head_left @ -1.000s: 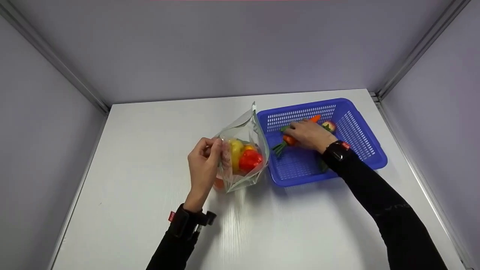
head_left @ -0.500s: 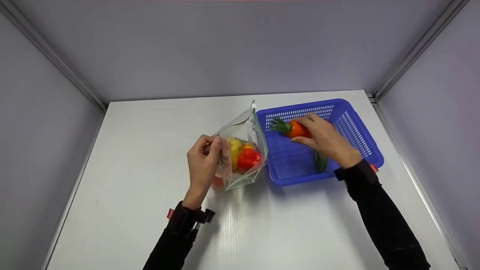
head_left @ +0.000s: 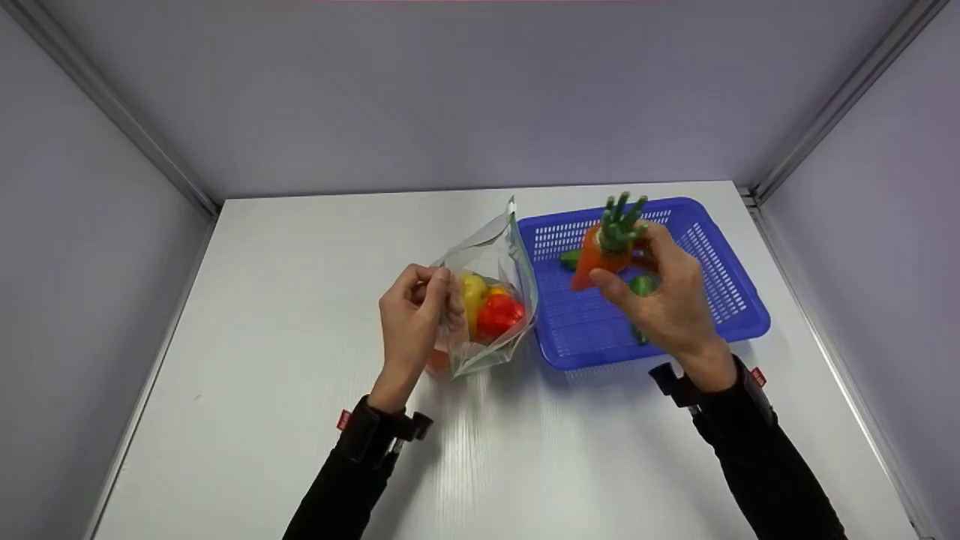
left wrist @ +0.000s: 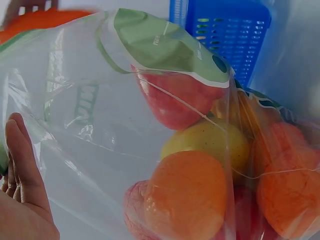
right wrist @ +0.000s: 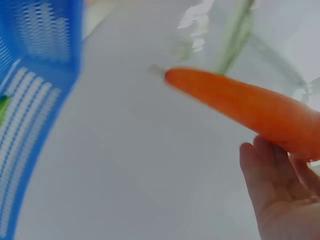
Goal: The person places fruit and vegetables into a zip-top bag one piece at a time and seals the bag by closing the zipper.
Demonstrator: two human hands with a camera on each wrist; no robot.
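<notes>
My left hand (head_left: 411, 315) pinches the edge of a clear zip bag (head_left: 487, 251), whose mouth gapes toward the basket. Inside the bag lie a red bell pepper (head_left: 500, 315), a yellow fruit or vegetable (head_left: 473, 296) and, in the left wrist view, an orange round fruit (left wrist: 185, 195) among several others. Over the blue basket (head_left: 577, 363) my right hand (head_left: 671, 304) grips a carrot (head_left: 598, 259) between thumb and fingers, its green stubby top up and its tip slanting down to the left. In the right wrist view the carrot (right wrist: 240, 100) points its tip away from the palm.
In the basket lie a green vegetable (head_left: 570, 259) toward the back left and another green one (head_left: 643, 286) partly behind my right hand. The basket stands right beside the bag on a white table (head_left: 300, 300). Grey panels (head_left: 480, 97) enclose the table at the back and sides.
My right hand has picked the carrot up out of the basket, raised it and turned its leafy top upward. The left hand keeps its pinch on the bag, nearly still.
</notes>
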